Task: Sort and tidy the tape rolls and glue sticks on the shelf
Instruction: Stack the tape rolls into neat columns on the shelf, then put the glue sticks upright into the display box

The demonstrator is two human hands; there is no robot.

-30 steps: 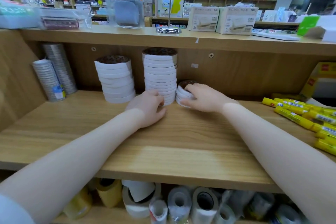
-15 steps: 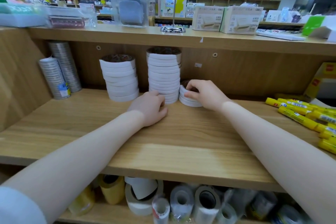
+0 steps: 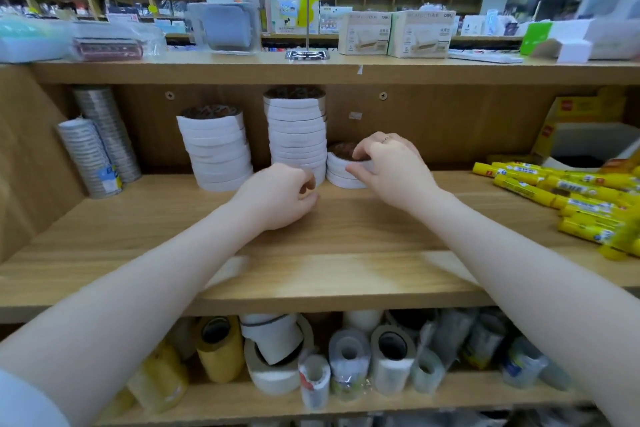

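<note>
Step in hand: squaring up the short stack of tape rolls (image 3: 341,173) that sits on the shelf (image 3: 346,274) just right of the tall middle stack (image 3: 297,135).
Right hand (image 3: 388,166): fingers curled over the short stack's top roll, thumb against its side, pinching it.
Left hand (image 3: 280,196): loosely curled at the foot of the tall middle stack, holding nothing; whether it touches the stack cannot be told.
Other tape: a left stack (image 3: 216,151) stands apart from the middle one.
Glue sticks (image 3: 568,194): scattered at the shelf's right end, well apart from the hands, not yet sorted.
Doing it well: likely press the rolls lightly from both sides so the edges line up, and keep the left hand steadying the tall stack, which could topple if nudged.
</note>
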